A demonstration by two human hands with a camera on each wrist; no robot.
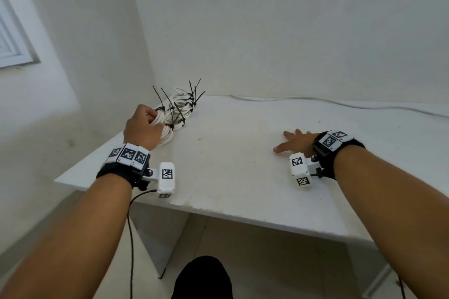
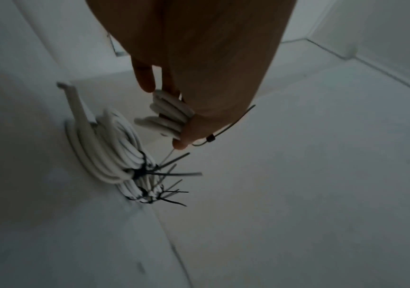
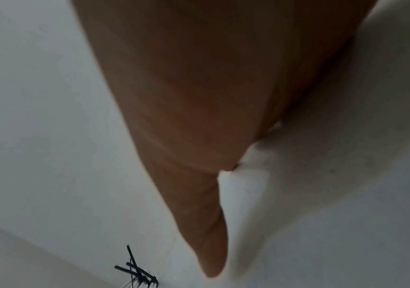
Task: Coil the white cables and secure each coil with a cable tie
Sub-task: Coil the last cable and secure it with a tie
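My left hand (image 1: 143, 126) grips a coiled white cable (image 1: 163, 126) bound with a black cable tie (image 1: 169, 126), at the table's far left corner. In the left wrist view my fingers and thumb curl round that coil (image 2: 166, 115), its tie (image 2: 211, 138) sticking out to the right. Just beyond it lies a pile of tied white coils (image 1: 182, 104) with black tie tails pointing up, also seen in the left wrist view as stacked coils (image 2: 110, 152). My right hand (image 1: 294, 141) lies flat on the table, fingers spread, holding nothing.
The white table (image 1: 230, 153) stands in a room corner against white walls. A loose white cable (image 1: 315, 99) runs along the table's back edge to the right. A window frame (image 1: 12, 39) is at the left. Tie tails (image 3: 137, 272) show at the right wrist view's lower edge.
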